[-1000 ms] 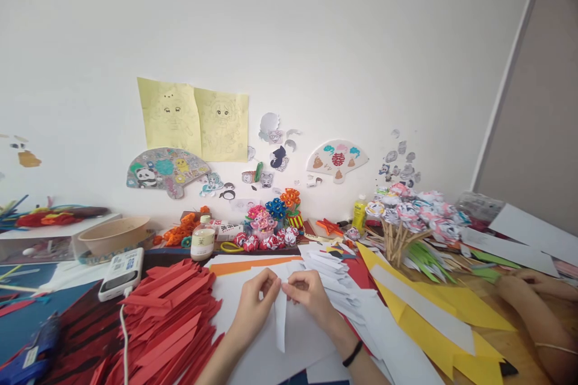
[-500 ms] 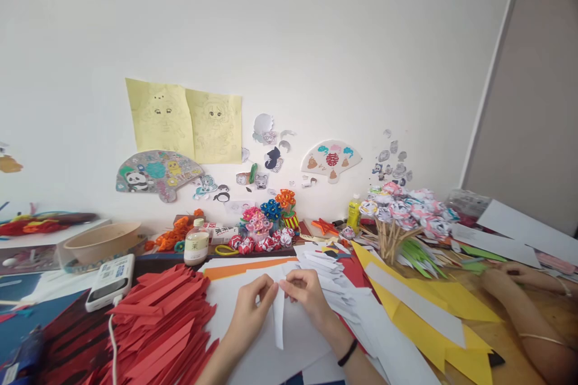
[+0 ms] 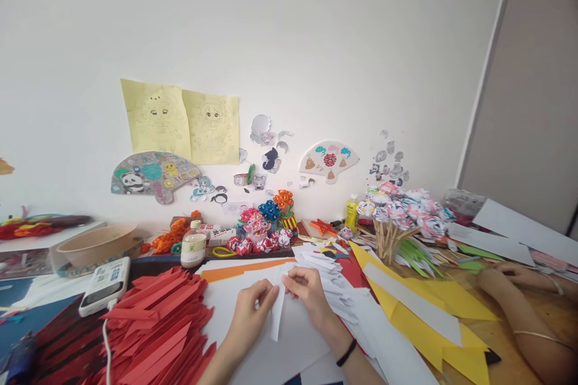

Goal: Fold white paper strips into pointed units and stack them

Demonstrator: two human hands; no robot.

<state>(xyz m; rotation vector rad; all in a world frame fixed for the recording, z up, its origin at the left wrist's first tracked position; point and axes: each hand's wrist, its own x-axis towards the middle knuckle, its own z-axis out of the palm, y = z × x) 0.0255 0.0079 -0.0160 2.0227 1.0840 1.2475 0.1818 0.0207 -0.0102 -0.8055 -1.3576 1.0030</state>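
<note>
A narrow white paper strip (image 3: 277,317) hangs down between my two hands, over large white sheets (image 3: 239,337). My left hand (image 3: 258,305) pinches its upper left side with thumb and forefinger. On the other side, my right hand (image 3: 307,292) has thumb and fingers closed at the strip's top edge. To the left lies a big heap of folded red paper strips (image 3: 158,319). Just right of my right hand is a pile of folded white strips (image 3: 323,277).
Yellow sheets (image 3: 469,346) lie to the right, near another person's hands (image 3: 506,280). Behind stand a bottle (image 3: 194,245), paper flowers on sticks (image 3: 401,213) and small flower pots (image 3: 255,225). A white power bank (image 3: 105,286) with a cable sits at left.
My right hand has shifted slightly up and right along the strip. The strip's lower end has risen and swung a little left. The whole view has drifted slightly.
</note>
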